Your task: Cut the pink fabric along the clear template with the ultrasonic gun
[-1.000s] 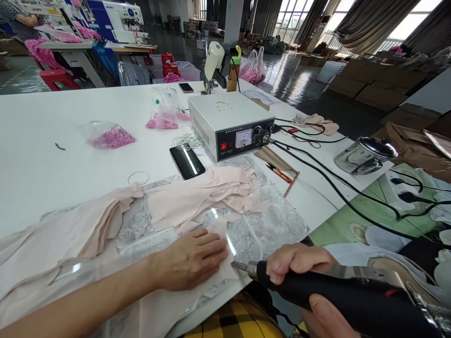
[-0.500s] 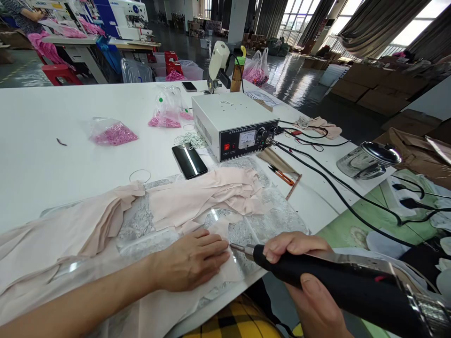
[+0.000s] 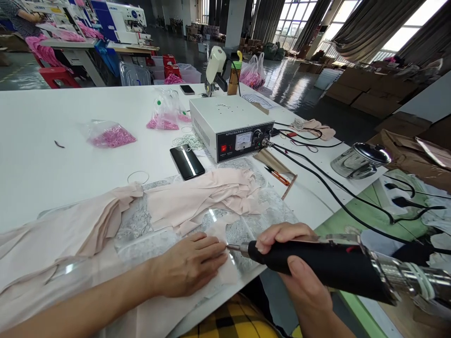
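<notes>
My right hand [image 3: 296, 263] is wrapped round the black grip of a handheld ultrasonic welder [image 3: 327, 265]. Its metal tip points left and meets the pale pink fabric at the fingertips of my left hand [image 3: 197, 263]. That hand lies flat, palm down, pressing on a pale pink fabric piece [image 3: 229, 272]; its thumb is hidden. Beyond it, a loose pile of pale pink fabric strips [image 3: 197, 195] rests on a clear-covered grey marbled mat [image 3: 134, 230]. Another fabric stack [image 3: 77, 225] lies to the left.
The control box [image 3: 225, 124] stands ahead, a black cable [image 3: 317, 178] running right from it. Nearby are a phone [image 3: 186, 162], orange thread snips [image 3: 278, 176], bags of pink bits [image 3: 111, 134] and a lidded glass mug [image 3: 359, 159]. The white table's edge is close to my body.
The rear of the welder has swung up slightly, its tip staying beside my left fingertips. My left hand has barely moved. The whole view has shifted a little.
</notes>
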Demonstrator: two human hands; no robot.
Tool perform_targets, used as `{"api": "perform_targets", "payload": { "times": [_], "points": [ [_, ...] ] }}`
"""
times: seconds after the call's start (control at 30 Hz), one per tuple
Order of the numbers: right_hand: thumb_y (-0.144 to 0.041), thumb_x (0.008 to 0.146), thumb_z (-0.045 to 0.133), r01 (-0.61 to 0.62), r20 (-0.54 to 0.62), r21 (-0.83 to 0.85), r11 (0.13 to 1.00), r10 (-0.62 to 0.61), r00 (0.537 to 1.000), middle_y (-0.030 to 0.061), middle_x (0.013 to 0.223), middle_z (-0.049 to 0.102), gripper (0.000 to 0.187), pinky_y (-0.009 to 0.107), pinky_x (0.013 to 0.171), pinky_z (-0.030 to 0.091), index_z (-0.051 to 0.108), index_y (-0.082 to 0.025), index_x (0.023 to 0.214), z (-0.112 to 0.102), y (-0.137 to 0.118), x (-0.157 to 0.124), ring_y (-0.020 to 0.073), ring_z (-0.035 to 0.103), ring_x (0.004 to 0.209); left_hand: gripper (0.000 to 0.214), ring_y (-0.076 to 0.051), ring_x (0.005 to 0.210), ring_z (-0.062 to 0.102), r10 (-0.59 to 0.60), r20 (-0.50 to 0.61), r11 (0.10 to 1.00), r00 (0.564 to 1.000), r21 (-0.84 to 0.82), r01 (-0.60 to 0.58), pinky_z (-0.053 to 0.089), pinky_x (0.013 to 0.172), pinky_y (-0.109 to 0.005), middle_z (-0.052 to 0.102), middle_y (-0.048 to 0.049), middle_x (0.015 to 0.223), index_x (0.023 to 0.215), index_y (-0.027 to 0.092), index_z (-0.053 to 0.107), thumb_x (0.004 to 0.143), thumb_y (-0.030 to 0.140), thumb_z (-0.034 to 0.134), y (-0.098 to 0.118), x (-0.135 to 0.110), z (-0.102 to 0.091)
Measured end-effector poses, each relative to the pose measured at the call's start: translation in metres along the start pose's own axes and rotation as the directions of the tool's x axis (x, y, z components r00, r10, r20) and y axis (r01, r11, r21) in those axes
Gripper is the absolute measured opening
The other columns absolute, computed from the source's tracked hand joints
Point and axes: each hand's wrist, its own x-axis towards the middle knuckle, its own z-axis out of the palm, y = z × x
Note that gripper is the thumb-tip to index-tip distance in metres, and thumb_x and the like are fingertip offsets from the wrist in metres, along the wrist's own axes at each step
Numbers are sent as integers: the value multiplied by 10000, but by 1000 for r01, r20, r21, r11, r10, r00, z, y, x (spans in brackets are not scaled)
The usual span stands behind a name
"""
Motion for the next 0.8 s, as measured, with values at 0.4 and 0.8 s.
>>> {"api": "perform_targets", "payload": {
  "times": [0.4,0.8],
  "points": [
    [-396,881,508,-28,32,65,998,26,999,45,809,579,187,376,666,536,567,-269,1005,-3,-18,-27,202,599,724,293,-248,1221,562,-22,-41,997,999,-70,19,438,1016,-402,649,-111,1270,1261,138,550,1002,130,414,-12,9,-11],
    [-360,879,555,75,13,16,997,-75,997,23,773,636,129,295,582,548,590,-273,968,1,-26,-20,158,608,645,403,-270,1319,493,-66,134,998,989,27,63,343,1130,-458,548,-117,1405,1384,172,466,1011,324,489,-35,12,-2]
  ]
}}
